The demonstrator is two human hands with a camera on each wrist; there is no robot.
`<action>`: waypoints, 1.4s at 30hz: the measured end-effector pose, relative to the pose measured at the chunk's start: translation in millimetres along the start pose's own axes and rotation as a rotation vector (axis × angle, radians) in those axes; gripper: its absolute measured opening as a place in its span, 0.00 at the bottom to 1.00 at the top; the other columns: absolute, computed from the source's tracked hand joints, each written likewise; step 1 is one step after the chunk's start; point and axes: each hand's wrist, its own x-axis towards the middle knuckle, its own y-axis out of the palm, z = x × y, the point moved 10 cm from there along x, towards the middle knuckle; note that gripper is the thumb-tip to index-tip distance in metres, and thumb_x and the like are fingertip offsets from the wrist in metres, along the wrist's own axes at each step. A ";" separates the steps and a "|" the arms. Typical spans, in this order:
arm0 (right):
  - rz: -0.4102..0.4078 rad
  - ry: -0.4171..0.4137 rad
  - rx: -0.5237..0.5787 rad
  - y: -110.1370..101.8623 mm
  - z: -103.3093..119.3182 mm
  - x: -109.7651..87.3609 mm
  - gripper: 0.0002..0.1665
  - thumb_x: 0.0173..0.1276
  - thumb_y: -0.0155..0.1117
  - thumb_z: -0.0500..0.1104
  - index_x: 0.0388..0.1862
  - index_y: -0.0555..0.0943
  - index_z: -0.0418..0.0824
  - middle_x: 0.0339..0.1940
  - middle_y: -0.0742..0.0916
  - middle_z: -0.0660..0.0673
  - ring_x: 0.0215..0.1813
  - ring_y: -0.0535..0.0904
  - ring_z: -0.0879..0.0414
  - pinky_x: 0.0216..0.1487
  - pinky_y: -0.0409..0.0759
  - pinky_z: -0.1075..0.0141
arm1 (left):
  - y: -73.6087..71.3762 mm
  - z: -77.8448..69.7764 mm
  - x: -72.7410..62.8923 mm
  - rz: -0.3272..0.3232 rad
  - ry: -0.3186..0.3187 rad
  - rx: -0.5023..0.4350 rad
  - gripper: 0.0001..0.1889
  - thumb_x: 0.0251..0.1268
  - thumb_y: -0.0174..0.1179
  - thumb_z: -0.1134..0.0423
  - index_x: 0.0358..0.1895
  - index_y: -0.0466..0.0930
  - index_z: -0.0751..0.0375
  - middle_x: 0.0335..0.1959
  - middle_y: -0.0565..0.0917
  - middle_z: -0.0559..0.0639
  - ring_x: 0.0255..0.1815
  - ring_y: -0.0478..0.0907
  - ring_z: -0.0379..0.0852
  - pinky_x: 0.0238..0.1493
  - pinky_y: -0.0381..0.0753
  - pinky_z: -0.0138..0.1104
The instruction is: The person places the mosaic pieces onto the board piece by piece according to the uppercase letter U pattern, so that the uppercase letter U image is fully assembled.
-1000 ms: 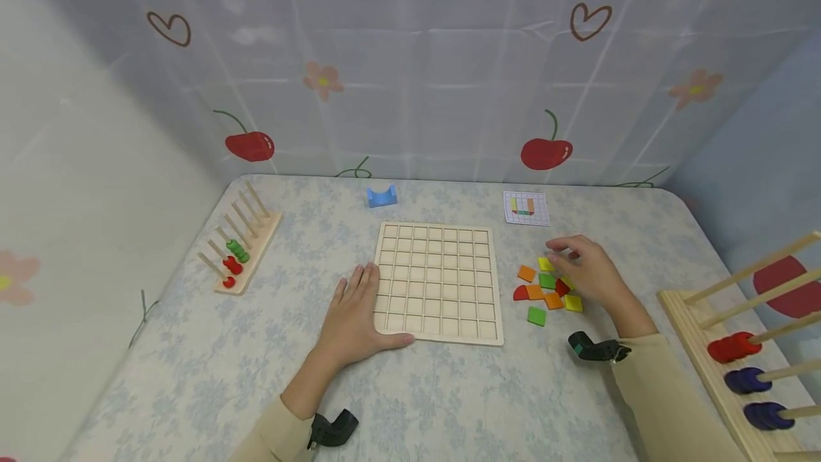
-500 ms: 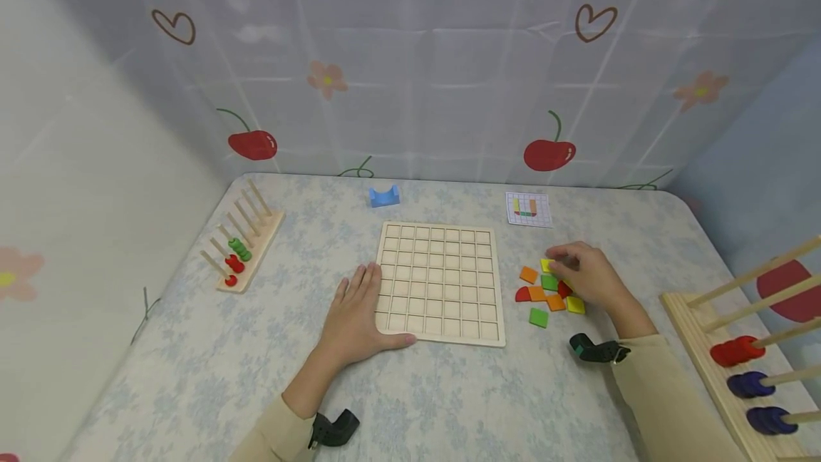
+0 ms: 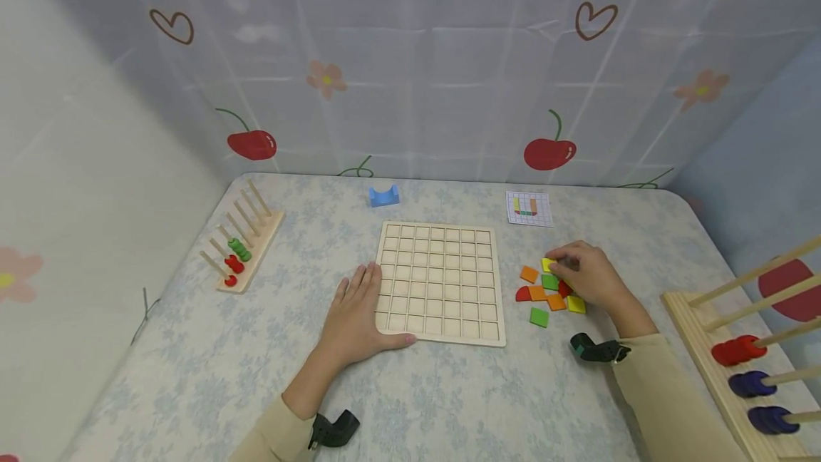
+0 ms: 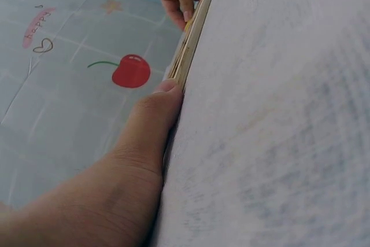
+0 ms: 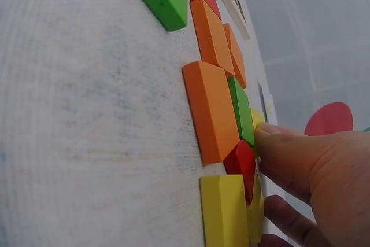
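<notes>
The left hand [image 3: 351, 319] lies flat with straight fingers along the left edge of a pale wooden grid board [image 3: 441, 284]. Its thumb [image 4: 151, 114] reaches along the board's near edge. Right of the board, the right hand [image 3: 589, 275] pinches a yellow square tile [image 3: 547, 264] at the far side of a loose group of tiles. In the right wrist view the thumb presses on that yellow tile [image 5: 256, 116], and the other fingers are partly hidden behind it. Around it lie a green tile [image 3: 549, 281], orange tiles [image 3: 536, 293], another yellow tile [image 3: 576, 304] and red curved pieces [image 3: 523, 294].
A pattern card [image 3: 529, 209] lies behind the tiles, and a blue arch block [image 3: 384, 196] behind the board. Wooden peg racks with beads stand at the left [image 3: 256, 255] and right [image 3: 695, 355]. One green tile [image 3: 539, 317] sits apart, nearer the front.
The right hand's thumb and fingertips have closed in on the far yellow tile. The left hand stays in place on the board's edge.
</notes>
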 end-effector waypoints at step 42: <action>-0.052 -0.087 0.176 6.8 56.2 17.1 0.16 0.71 0.65 0.50 0.50 0.83 0.43 0.40 0.84 0.43 0.37 0.71 0.49 0.27 0.73 0.68 | 0.1 0.8 0.6 -0.009 0.001 0.000 0.74 0.38 0.53 0.12 0.81 0.39 0.62 0.83 0.45 0.55 0.84 0.39 0.52 0.82 0.41 0.51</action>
